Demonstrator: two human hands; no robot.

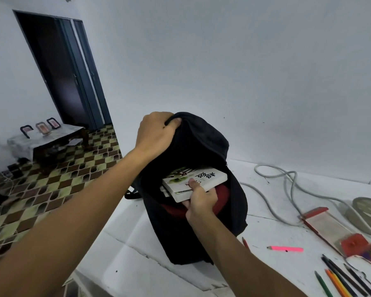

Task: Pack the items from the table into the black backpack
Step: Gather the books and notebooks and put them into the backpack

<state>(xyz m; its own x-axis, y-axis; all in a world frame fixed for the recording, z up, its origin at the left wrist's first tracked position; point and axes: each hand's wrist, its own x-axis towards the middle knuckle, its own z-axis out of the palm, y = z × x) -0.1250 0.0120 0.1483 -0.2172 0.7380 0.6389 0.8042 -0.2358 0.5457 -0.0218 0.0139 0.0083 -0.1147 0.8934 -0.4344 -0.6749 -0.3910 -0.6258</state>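
The black backpack (229, 202) stands upright on the white table (137, 249), its top unzipped. My left hand (156, 133) grips the raised top flap of the backpack. My right hand (201, 202) holds a white book (208, 179) with black characters and a green picture, thumb on its cover, halfway into the opening. A red object (222, 199) shows inside the bag under the book. On the table to the right lie a pink highlighter (286, 249), several coloured pencils (341, 279) and a clear pencil case with red ends (330, 230).
A grey-white cable (287, 179) loops across the table behind the pencil case toward a coil (368, 213) at the right edge. The wall stands close behind the bag. On the left, the tiled floor, a low table with framed pictures (43, 136) and a dark doorway.
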